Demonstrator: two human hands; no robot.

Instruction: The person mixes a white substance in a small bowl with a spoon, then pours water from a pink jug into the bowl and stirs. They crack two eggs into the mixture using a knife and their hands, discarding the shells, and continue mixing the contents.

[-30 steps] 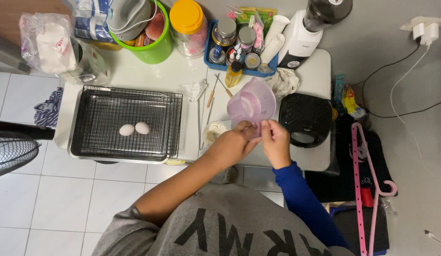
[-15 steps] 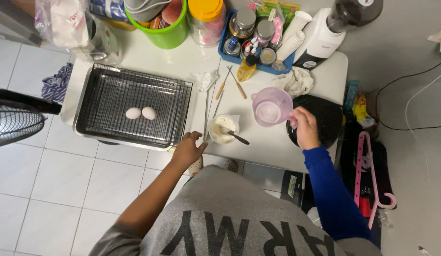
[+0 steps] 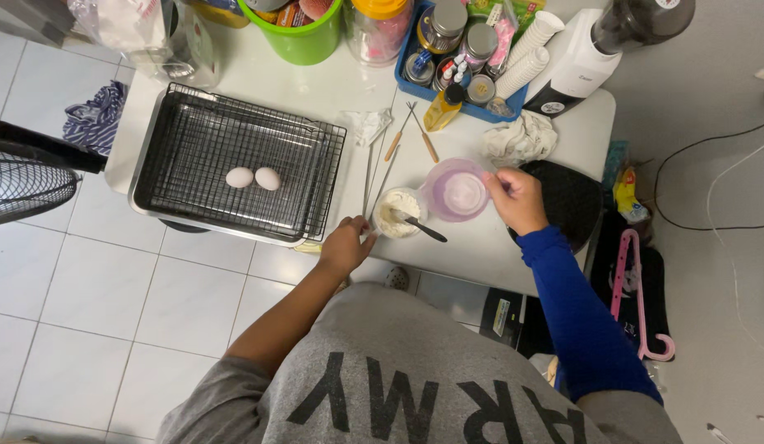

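Left hand (image 3: pixel 346 244): moved closer, fingers now loosely curled beside small white powder-filled bowl (image 3: pixel 396 215), gripping nothing. Right hand (image 3: pixel 516 197): still pinching translucent pink plastic cup (image 3: pixel 455 190) rim.

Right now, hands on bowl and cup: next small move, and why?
Probably tip the pink measuring cup toward the small white bowl. The right hand grips the cup at its handle side; the left hand rests at the bowl's edge, steadying it. The bowl holds white powder and a dark spoon.

Home kitchen corner: baking tray (image 3: pixel 152 177), eggs (image 3: pixel 253 178), spice jars (image 3: pixel 460 37).
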